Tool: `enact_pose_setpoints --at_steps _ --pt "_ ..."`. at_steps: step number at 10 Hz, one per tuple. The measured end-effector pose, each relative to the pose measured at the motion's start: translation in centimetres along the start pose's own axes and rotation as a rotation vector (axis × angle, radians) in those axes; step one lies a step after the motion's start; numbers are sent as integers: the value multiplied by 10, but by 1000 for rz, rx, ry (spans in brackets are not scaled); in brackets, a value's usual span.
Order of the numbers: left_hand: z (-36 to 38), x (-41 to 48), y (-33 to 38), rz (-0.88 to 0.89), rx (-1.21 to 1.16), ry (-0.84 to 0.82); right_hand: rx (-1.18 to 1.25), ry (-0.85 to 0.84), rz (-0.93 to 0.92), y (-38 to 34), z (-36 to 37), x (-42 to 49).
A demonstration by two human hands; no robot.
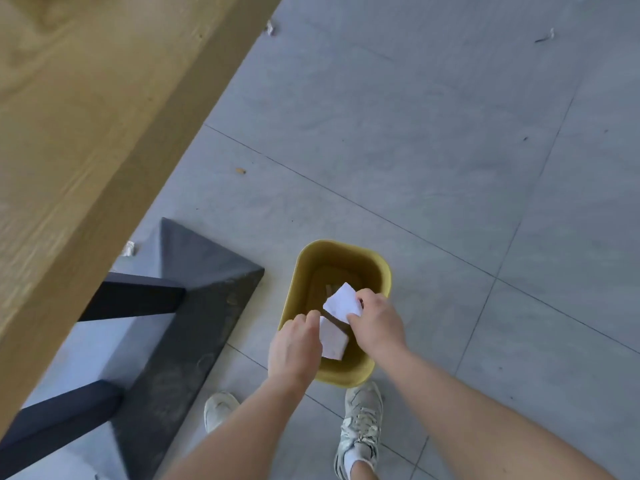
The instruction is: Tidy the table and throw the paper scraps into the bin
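No text, label, brand or number can be read anywhere. The upper paper scrap (341, 304) and the lower paper scrap (333, 339), both held above the bin (346, 247), show only faint specks too blurred to tell as writing. Any marking on the right shoe (362, 420) is too blurred to read.

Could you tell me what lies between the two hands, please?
In the head view, the left hand pinches the lower paper scrap, the right hand the upper scrap, both above the yellow bin.
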State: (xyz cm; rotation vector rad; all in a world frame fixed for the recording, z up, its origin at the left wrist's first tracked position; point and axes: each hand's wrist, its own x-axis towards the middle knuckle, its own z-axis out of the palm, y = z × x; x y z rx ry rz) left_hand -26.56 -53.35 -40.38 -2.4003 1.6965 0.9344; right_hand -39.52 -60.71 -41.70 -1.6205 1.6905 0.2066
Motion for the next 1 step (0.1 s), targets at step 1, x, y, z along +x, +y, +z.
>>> enact_pose_setpoints --at_steps 1 --pt "8 5 -2 -9 -35 30 -12 -20 12 5 4 3"
